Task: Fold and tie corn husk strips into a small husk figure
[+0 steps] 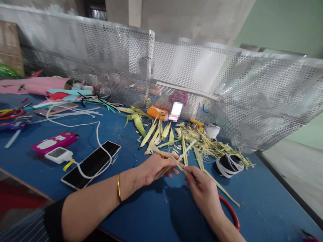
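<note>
Pale green corn husk strips (188, 149) cross each other between my two hands, above the blue table. My left hand (156, 166), with a gold bangle at the wrist, is closed around the strips, and their ends stick out past the fingers. Thumb and fingertips of my right hand (204, 190) pinch the strips close to the crossing. A red curved handle (233, 213) shows partly from under the right wrist; the rest of it is hidden. Loose husk pieces (151, 132) lie just beyond the hands, beside a pile of shredded husk (204, 141).
A black spool with white thread (229, 165) stands at right. On the left lie a dark phone (101, 159), a white cable (98, 131) and a magenta device (54, 143). A perforated metal screen (186, 60) bounds the table's back. An orange object (156, 112) lies near it.
</note>
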### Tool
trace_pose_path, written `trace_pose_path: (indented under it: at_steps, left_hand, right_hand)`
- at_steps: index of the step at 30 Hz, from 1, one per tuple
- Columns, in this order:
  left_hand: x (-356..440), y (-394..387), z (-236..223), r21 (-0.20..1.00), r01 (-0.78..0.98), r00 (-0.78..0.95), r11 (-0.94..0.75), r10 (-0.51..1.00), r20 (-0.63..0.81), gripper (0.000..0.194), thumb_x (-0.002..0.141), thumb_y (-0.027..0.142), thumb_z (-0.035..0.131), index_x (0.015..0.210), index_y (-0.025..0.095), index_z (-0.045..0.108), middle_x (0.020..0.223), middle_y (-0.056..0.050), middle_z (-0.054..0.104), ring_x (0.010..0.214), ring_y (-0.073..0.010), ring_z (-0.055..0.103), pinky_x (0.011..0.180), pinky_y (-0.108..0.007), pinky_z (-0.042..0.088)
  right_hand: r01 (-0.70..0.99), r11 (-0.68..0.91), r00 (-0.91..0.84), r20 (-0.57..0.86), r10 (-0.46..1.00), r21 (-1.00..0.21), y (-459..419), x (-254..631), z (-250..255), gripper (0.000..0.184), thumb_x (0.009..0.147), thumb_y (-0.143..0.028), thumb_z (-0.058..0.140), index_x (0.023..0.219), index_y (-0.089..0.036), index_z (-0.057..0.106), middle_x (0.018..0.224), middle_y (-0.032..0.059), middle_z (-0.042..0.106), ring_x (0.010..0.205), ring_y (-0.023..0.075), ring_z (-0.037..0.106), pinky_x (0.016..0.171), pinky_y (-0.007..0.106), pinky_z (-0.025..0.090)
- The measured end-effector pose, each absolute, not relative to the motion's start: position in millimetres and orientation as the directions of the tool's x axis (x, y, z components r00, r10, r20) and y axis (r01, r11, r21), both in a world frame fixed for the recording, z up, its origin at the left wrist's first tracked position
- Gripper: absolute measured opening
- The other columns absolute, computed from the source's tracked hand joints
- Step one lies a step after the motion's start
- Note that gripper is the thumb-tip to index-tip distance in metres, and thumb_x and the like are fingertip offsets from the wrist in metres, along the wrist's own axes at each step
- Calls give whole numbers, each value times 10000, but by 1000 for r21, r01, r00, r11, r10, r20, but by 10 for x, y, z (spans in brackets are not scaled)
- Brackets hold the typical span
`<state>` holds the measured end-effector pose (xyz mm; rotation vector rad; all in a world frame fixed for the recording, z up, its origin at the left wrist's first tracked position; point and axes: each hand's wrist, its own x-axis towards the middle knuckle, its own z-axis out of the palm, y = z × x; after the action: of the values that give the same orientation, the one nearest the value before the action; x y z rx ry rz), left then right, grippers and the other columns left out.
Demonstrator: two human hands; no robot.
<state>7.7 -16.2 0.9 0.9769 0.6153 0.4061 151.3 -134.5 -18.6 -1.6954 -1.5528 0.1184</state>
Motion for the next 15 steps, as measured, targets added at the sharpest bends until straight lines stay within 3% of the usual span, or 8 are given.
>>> trace_pose_path:
  at_steps: [10,12,15]
  left_hand:
    - [133,-237,-87,954,-9,667,301,712,-218,224,777,232,672,971,127,713,831,-68,738,514,-85,587,449,-193,370]
    - [135,-252,-76,957,-3,642,291,734,-221,207,778,221,664,957,129,713,778,-50,726,486,-77,562,437,-189,358]
    - [126,-269,-44,956,18,662,293,713,-231,191,771,220,662,931,125,708,755,-43,715,474,-74,555,430,-188,354]
  right_hand:
    - [798,117,165,402,901,-591,-1348,1434,-229,247,942,-332,475,768,-231,619,667,15,636,632,169,575,590,250,401]
    - [763,112,180,376,909,-637,-1343,1431,-219,281,936,-362,485,729,-224,616,656,17,625,630,168,558,598,253,400]
    - [578,18,371,283,884,-816,-1316,1463,-191,301,889,-464,543,771,-204,638,685,28,641,643,173,563,594,257,424]
